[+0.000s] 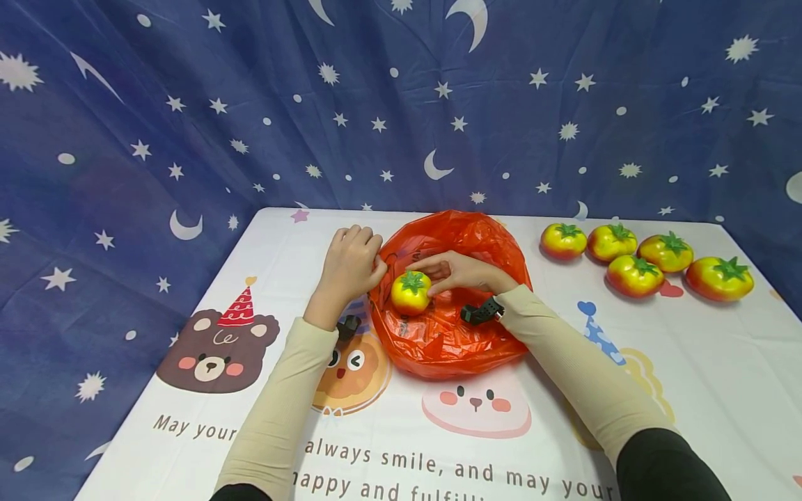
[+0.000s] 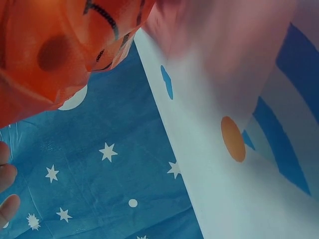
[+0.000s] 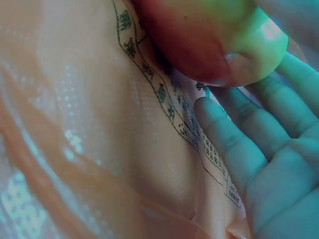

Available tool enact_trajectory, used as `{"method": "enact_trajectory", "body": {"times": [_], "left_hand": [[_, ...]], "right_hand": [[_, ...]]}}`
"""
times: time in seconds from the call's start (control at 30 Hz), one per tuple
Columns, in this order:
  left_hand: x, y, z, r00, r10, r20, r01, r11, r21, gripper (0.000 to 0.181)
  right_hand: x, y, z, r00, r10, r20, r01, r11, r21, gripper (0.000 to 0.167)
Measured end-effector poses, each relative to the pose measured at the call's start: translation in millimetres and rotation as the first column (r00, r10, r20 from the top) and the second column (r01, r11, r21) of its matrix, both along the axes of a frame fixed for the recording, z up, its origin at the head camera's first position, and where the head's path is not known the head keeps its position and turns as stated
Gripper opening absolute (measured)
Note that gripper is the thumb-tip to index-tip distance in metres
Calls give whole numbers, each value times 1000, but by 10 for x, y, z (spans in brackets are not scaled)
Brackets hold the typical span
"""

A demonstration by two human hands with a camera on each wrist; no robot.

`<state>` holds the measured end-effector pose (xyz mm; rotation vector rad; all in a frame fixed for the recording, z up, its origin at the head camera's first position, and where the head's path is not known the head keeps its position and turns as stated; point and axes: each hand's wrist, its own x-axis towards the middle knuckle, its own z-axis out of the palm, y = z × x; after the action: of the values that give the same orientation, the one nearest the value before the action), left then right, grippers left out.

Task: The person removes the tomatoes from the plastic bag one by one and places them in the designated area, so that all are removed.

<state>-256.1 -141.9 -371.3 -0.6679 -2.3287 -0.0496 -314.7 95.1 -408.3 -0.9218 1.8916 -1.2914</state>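
A red plastic bag lies spread open on the table, its rim raised in a ring. My left hand is at the bag's left rim with its fingers curled and appears to pinch the edge; the exact contact is hidden. Inside the bag, my right hand holds a yellow-and-red tomato with a green star-shaped top, thumb on one side and fingers on the other. The right wrist view shows this tomato close up against the fingers. In the left wrist view, the bag fills the upper left.
Several more tomatoes stand grouped on the table's right side. The white tablecloth carries printed cartoon animals and lettering. A dark blue curtain with stars and moons hangs behind the table.
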Motion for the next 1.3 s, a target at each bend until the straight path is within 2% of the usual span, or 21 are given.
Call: {"method": "enact_trajectory", "body": {"times": [0.43,0.77,1.03,1.3], "left_hand": [[-3,1,-9,1000,0,5,0,1000,1,9],[6,0,4,1000,-5,-4,5,1000,0,8],[9,2,9,1000,-3,-4,3,1000,-1,8],[7,-5,6,1000,14,26,-14,1000,-6,9]], "right_hand": [[15,-29,-23,998,-57,-8,57,998,22,63],[24,-26,-46,990,-140,13,140,989,-38,59],[11,-24,-60,988,-157,6,158,986,-52,57],[9,-21,-53,985,-171,14,171,984,-49,61]]}}
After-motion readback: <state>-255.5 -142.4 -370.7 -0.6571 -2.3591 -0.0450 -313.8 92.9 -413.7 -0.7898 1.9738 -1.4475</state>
